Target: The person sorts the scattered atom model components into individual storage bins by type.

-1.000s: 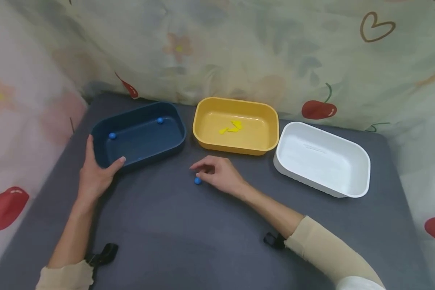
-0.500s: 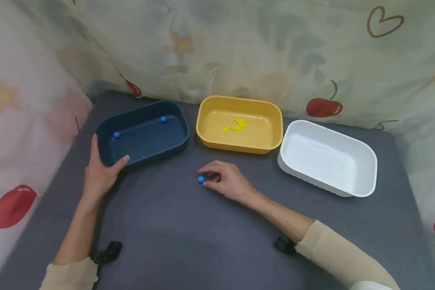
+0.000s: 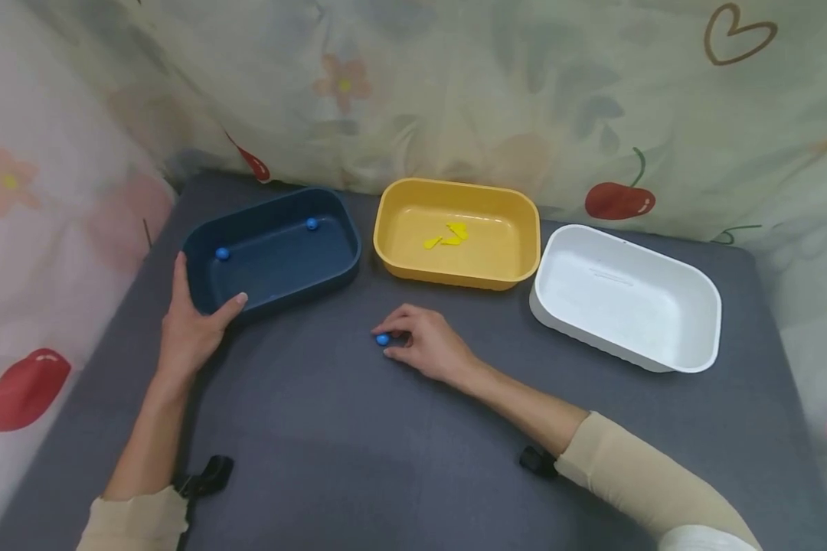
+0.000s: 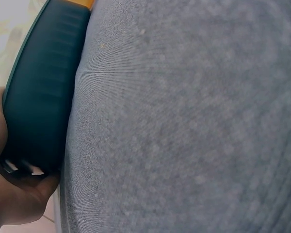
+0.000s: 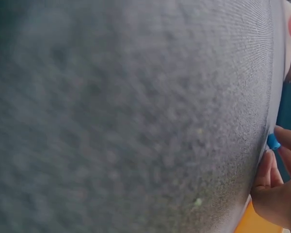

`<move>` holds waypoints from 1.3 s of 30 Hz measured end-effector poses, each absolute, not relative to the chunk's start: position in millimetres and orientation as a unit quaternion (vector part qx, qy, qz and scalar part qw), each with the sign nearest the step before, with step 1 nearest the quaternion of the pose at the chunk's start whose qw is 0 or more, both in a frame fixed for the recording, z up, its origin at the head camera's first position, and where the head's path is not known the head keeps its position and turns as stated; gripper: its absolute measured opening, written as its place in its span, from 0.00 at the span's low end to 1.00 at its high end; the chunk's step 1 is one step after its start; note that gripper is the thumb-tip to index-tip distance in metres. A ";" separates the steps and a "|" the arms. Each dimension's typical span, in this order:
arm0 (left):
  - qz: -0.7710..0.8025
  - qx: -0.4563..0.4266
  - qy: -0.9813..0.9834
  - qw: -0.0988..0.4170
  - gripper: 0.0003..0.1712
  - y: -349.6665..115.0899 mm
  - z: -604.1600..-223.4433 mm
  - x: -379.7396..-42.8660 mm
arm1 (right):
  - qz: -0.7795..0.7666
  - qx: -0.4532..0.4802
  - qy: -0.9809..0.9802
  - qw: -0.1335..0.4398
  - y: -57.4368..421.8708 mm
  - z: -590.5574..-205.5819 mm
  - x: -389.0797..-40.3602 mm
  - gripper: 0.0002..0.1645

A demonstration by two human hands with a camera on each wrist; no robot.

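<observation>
At the left, my left hand (image 3: 191, 333) grips the near-left corner of a dark blue tray (image 3: 286, 295), thumb along the front rim and index finger up the left side. In the left wrist view that hand wraps the end of the tray (image 4: 41, 87). Inside the tray lie two small blue balls, one at the left (image 3: 223, 253) and one at the back right (image 3: 312, 223). Mid-table, my right hand (image 3: 433, 344) pinches another small blue ball (image 3: 383, 339) between thumb and index finger. The right wrist view has this ball (image 5: 273, 141) between the fingertips.
A yellow tray (image 3: 458, 274) with several bright yellow flat pieces (image 3: 452, 234) stands at the back middle. Right of it sits a white tray (image 3: 593, 344), its corner close to the yellow one. A patterned curtain (image 3: 455, 92) hangs behind the grey table (image 3: 331, 444).
My right hand's fingers have come around the blue ball, the index finger now over its top. The left hand keeps its grip on the tray. The whole head view has shifted slightly.
</observation>
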State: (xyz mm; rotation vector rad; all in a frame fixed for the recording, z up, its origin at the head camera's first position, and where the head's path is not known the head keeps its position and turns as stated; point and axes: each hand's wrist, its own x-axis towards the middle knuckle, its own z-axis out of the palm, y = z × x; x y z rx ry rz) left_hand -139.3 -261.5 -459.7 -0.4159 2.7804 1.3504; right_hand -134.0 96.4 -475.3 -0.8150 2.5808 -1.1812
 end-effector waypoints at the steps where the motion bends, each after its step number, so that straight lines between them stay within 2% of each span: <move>1: 0.432 -0.134 0.892 0.011 0.61 -261.4 -459.2 -139.6 | -0.390 -0.278 0.873 0.089 95.5 -474.8 -134.6 0.16; 13: 0.430 -0.135 0.893 0.008 0.61 -260.7 -458.5 -140.5 | -0.359 -0.292 0.883 0.079 87.8 -475.3 -137.6 0.14; 26: 0.429 -0.136 0.893 0.012 0.61 -258.6 -457.2 -139.0 | -0.411 -0.306 0.849 0.131 87.6 -468.8 -141.4 0.12; 39: 0.424 -0.137 0.895 0.012 0.61 -261.8 -458.3 -138.7 | -0.418 -0.302 0.842 0.161 73.7 -442.9 -159.1 0.11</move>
